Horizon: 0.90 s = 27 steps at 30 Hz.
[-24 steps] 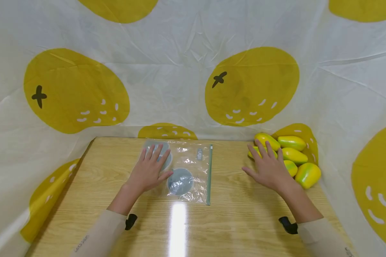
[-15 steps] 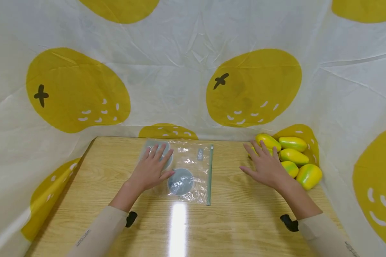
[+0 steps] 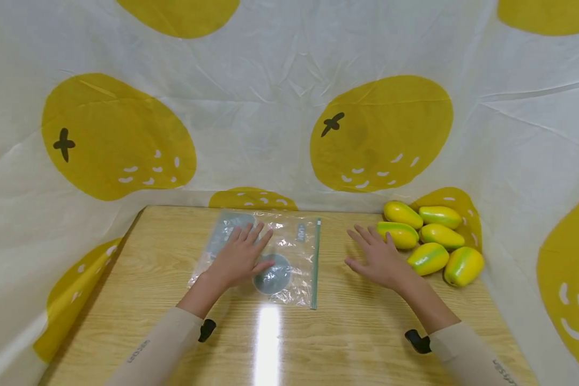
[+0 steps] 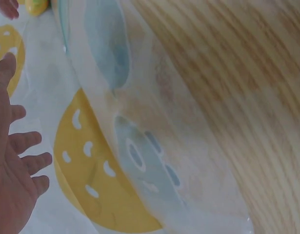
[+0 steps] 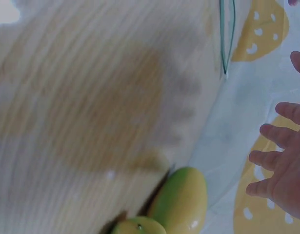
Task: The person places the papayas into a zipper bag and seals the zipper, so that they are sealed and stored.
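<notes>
A clear zip bag (image 3: 299, 273) with blue-grey printed patches and a green zip strip on its right edge lies flat on the wooden table (image 3: 347, 343). Above the bag's left half is my left hand (image 3: 236, 260), fingers spread; the left wrist view shows a gap between this hand (image 4: 13, 165) and the bag. My right hand (image 3: 378, 260) hovers with spread fingers just left of several yellow-green mangoes (image 3: 441, 236), holding nothing. In the right wrist view, one mango (image 5: 181, 200) sits below the fingers (image 5: 267, 158).
A white cloth (image 3: 251, 139) printed with large yellow fruit hangs behind the table and on both sides. The mangoes are grouped in the table's back right corner. Light glares off the table (image 3: 267, 343) in front of the bag.
My right hand has moved left, away from the mangoes, uncovering more of them. My left hand has shifted slightly right and towards me over the bag. Bag and mangoes stay put.
</notes>
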### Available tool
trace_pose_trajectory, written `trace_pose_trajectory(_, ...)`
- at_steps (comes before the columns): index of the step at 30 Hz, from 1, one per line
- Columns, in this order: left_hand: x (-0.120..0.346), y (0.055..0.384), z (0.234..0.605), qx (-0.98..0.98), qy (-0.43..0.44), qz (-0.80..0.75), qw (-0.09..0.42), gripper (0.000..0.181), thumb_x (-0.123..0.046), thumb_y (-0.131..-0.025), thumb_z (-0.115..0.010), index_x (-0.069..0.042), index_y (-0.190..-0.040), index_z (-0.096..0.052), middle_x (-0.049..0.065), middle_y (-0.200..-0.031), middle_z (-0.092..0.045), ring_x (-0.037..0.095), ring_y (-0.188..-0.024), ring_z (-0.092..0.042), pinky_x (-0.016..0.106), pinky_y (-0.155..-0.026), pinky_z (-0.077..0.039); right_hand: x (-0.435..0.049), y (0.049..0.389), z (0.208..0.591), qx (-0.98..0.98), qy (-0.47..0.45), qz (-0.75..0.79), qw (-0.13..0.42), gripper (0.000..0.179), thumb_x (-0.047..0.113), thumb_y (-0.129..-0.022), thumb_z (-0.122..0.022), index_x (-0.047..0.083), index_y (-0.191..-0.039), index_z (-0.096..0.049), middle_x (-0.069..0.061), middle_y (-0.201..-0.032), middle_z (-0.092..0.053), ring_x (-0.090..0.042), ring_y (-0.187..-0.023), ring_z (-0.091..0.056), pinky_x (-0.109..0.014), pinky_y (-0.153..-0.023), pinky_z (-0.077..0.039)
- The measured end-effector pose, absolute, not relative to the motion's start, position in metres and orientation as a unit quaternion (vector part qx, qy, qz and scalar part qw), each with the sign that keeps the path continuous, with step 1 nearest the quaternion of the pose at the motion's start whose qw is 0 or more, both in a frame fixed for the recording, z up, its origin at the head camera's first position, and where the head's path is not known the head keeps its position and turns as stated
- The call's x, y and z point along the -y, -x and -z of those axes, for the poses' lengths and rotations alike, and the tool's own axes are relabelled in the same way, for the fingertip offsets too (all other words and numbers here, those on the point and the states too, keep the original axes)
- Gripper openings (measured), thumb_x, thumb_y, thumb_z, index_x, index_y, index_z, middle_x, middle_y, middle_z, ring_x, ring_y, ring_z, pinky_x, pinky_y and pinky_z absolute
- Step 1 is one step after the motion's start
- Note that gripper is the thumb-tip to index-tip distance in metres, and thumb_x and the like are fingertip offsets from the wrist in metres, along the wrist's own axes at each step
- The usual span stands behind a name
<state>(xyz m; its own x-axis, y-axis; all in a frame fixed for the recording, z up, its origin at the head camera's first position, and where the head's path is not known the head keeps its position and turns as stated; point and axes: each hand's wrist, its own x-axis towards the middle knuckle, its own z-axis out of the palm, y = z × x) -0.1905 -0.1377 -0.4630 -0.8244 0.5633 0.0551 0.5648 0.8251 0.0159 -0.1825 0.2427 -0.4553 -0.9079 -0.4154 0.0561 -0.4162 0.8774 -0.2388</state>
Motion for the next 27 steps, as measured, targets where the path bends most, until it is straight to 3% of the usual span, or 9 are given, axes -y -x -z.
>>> trace_pose_trajectory(7,0.128,0.189,0.473,0.947,0.318,0.043,0.026,0.082,-0.06,-0.103,-0.051,-0.012,-0.164,-0.028,0.023,-0.167,-0.029,0.048,-0.154,-0.026,0.062,-0.123,-0.026,-0.232,0.184,0.473,0.961,-0.246,-0.127,0.001,0.071,0.044,-0.099,-0.066,0.01,-0.157,-0.044,-0.015,-0.161,-0.044,-0.049,-0.15,-0.035,-0.081,-0.114,-0.017)
trace_pose_trajectory(19,0.109,0.186,0.491,0.926,0.375,0.018,0.032,0.083,-0.059,-0.099,-0.058,-0.011,-0.162,-0.033,0.022,-0.165,-0.034,0.046,-0.152,-0.032,0.059,-0.121,-0.033,-0.219,0.176,0.489,0.952,-0.279,-0.127,-0.005,0.065,0.044,-0.098,-0.066,0.01,-0.152,-0.051,-0.014,-0.156,-0.052,-0.045,-0.148,-0.04,-0.081,-0.112,-0.021)
trace_pose_trajectory(27,0.098,0.18,0.498,0.921,0.389,0.026,-0.009,0.082,-0.056,-0.098,-0.061,-0.012,-0.162,-0.034,0.02,-0.167,-0.03,0.045,-0.153,-0.03,0.056,-0.124,-0.029,-0.21,0.17,0.5,0.948,-0.292,-0.126,-0.018,0.064,0.045,-0.098,-0.066,0.01,-0.15,-0.053,-0.014,-0.155,-0.052,-0.047,-0.146,-0.042,-0.08,-0.112,-0.024)
